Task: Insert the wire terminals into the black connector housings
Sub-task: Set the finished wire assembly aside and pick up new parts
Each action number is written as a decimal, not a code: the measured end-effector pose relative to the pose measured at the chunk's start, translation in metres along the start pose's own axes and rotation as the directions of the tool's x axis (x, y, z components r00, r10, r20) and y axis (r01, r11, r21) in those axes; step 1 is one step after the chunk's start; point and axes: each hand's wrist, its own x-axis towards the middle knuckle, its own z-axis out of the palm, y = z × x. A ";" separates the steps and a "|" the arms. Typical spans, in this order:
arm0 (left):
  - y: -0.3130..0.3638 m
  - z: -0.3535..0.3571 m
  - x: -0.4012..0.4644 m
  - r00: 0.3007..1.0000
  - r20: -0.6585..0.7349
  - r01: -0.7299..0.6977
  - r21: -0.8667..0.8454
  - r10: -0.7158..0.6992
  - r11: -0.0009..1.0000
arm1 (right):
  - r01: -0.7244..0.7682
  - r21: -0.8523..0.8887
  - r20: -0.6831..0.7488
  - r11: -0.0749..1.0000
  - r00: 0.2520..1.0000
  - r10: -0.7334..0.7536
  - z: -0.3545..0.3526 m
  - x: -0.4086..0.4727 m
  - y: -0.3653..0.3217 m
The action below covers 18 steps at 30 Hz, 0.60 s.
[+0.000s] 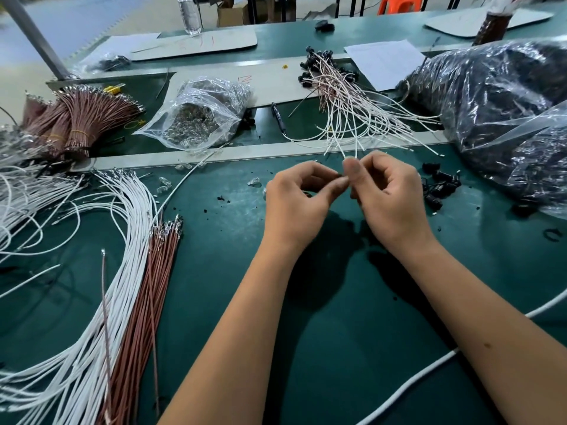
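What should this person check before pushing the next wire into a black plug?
1. Both hands free to work: left hand and right hand meet above the mat, fingertips pinched together: ok.
2. Housing held: a small dark piece shows between the fingertips, mostly hidden: cannot tell.
3. Terminal lined up with its hole: hidden by fingers: cannot tell.
4. Loose white wires and brown wires within reach on the left: ok.
5. Spare black housings by the right hand: ok.
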 end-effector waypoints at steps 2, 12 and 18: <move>0.004 0.000 0.001 0.994 -0.033 0.093 -0.258 -0.105 0.962 | -0.040 0.050 0.057 0.998 0.998 0.037 0.001 0.000 -0.003; 0.025 -0.010 0.003 0.937 0.083 0.308 -0.653 -0.339 0.692 | -0.010 0.144 0.300 0.989 0.953 -0.034 0.005 -0.009 -0.016; 0.037 -0.073 0.022 0.895 -0.073 0.205 -0.809 -0.440 0.551 | 0.174 -0.072 0.779 0.982 0.625 -0.054 0.017 -0.014 -0.041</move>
